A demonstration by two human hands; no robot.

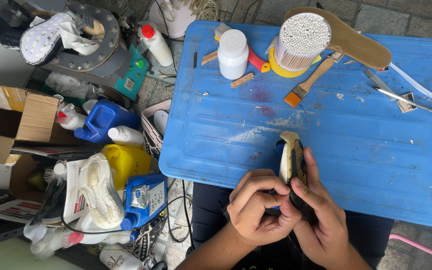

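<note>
A shoe with a cream sole and dark upper stands on its edge at the near rim of the blue plastic table, toe pointing away from me. My left hand curls around the shoe's heel from the left, fingers bent against it. My right hand grips the shoe from the right, fingers laid along its side. Both hands hold the shoe over my lap.
On the table's far side lie a white bottle, a tub of cotton swabs, a brush, a brown insole and small tools. To the left stand jugs, bottles, a white sneaker and cardboard boxes.
</note>
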